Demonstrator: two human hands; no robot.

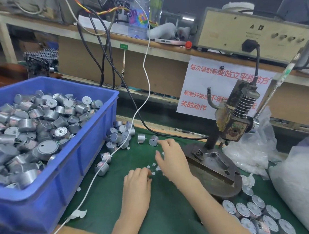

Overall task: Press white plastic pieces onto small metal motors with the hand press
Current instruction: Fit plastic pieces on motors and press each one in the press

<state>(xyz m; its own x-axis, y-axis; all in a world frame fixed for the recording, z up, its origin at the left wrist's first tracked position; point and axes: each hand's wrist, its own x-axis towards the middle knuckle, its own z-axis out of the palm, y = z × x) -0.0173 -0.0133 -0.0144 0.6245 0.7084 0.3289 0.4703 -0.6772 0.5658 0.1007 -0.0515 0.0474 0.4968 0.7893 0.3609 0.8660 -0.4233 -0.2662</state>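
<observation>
Pieces (158,168) (small, white) lie scattered on the green mat (172,215), between the two hands. Left hand (137,185) curls its fingertips down among them; whether it pinches one I cannot tell. Right hand (173,160) reaches out with spread, straight fingers, holding nothing, its tips at a loose motor (153,140). Press (236,120) stands just right of it, and a blue bin (81,158) of motors sits left.

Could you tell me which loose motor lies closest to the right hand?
The motor at the right hand's fingers, just right of another lone motor.
</observation>
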